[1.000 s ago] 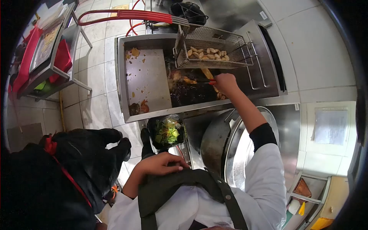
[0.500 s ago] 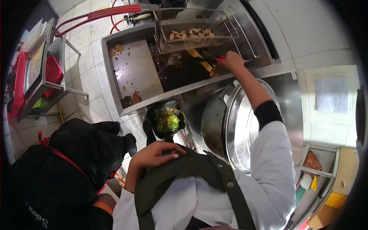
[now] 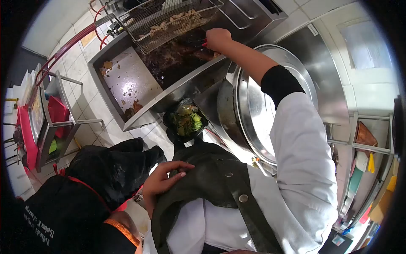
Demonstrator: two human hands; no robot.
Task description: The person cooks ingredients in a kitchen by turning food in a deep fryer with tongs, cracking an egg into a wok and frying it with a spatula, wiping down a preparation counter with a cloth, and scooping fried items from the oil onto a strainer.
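Right hand (image 3: 218, 40) gripping red-handled utensil (image 3: 205, 43) over dark oil (image 3: 171, 73); my left hand (image 3: 164, 179) resting on apron (image 3: 218, 171), loosely spread.

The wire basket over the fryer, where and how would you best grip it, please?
Probably by its red handle, coming from the person's left: it is long and slim and juts that way past the rim of the fryer, whereas the mesh of the wire basket lies over dark liquid.
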